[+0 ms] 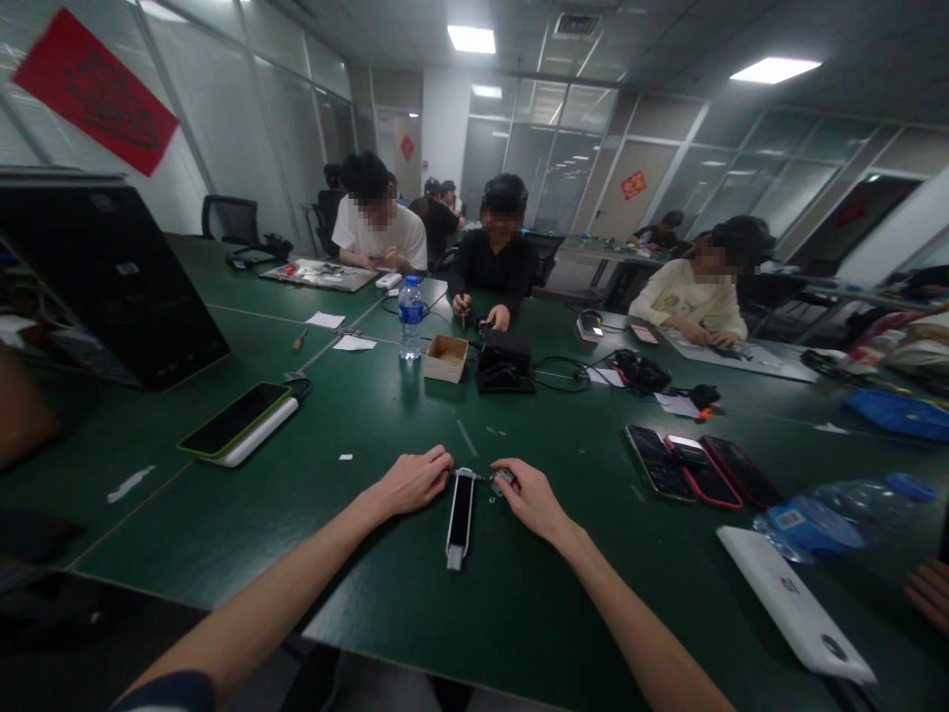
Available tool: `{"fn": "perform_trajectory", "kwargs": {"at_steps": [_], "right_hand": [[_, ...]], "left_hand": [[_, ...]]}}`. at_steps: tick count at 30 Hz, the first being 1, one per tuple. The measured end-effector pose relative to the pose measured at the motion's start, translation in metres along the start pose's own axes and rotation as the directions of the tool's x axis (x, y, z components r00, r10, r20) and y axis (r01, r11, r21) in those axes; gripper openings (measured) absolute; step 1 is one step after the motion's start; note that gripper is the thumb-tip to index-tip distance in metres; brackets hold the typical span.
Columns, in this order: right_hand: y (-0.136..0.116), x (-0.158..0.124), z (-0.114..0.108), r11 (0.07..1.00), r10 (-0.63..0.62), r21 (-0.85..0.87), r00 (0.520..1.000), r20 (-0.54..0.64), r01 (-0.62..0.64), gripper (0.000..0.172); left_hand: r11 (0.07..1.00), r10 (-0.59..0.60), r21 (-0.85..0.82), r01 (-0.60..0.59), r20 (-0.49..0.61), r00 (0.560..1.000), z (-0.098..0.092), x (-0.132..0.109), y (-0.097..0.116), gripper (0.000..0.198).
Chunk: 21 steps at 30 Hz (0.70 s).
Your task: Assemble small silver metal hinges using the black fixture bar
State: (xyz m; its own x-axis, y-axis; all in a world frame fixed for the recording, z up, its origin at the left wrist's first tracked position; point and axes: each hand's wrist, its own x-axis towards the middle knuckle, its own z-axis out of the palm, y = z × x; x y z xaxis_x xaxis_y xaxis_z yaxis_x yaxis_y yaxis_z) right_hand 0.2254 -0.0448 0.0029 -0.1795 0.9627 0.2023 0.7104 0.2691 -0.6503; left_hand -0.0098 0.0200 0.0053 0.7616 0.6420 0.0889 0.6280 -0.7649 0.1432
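Note:
A long narrow object (461, 519) with a black face, a pale rim and a silver block at its near end lies on the green table in front of me. Beside its far end, my left hand (416, 481) rests with curled fingers, the tips at a small thin piece I cannot make out. My right hand (528, 494) is closed on a small grey metal part (504, 479), just right of the long object. A tiny ring-shaped piece (491, 500) lies on the table between the long object and that hand.
Ahead stand a small open cardboard box (446, 359), a water bottle (410, 318) and a black stand (504, 364). Phones (659, 462) and a white power bank (797, 601) lie right; a green-edged phone (237, 417) lies left. Several people work across the table.

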Motion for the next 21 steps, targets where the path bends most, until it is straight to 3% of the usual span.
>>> {"fn": "perform_trajectory", "kwargs": {"at_steps": [7,15,21], "right_hand": [[-0.004,0.001,0.008,0.999,0.021,0.041,0.999,-0.023,-0.02,0.024],[-0.007,0.003,0.014,0.996,-0.074,0.042,0.993,-0.097,0.078,0.013],[-0.008,0.009,0.019,0.992,-0.122,0.009,0.985,-0.118,0.124,0.017]], "left_hand": [[1.0,0.004,-0.01,-0.004,-0.005,1.0,0.001,-0.001,0.0,0.015],[1.0,0.009,-0.021,-0.009,-0.003,1.0,-0.001,-0.003,-0.003,0.014],[0.999,0.005,-0.033,-0.006,-0.017,1.0,-0.001,-0.003,-0.007,0.015]]}}
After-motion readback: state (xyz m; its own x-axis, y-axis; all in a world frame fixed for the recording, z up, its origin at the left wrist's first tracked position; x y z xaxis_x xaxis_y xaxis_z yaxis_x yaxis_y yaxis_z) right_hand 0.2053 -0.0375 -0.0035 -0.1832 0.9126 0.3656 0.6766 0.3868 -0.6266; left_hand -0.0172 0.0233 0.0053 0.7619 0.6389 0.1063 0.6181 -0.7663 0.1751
